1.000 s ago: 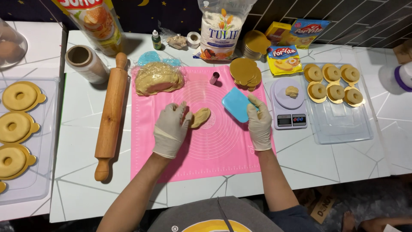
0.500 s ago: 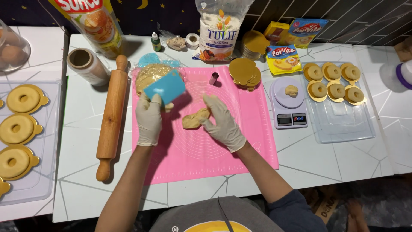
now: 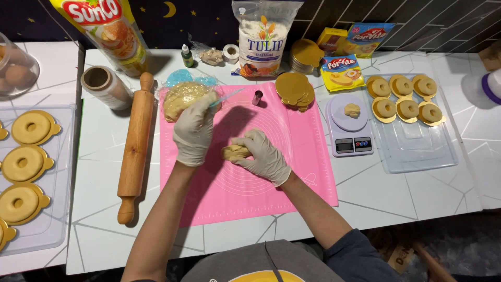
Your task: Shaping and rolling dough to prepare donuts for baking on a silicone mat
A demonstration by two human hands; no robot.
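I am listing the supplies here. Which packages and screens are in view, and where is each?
Oil pouch: back left, yellow with red top.
Flour bag: back centre, clear and white.
Yellow box: back right.
Blue-yellow packet: beside it.
Yellow sachet: in front.
Scale screen: right of pink mat.

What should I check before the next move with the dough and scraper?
1. Right hand grips the small dough piece: ok.
2. Left hand holds the blue scraper over the big dough lump: ok.
3. Scraper edge touching the lump: cannot tell.
4. Kitchen scale pan free: not ok, a dough bit sits on it.
5. Rolling pin off the pink mat: ok.
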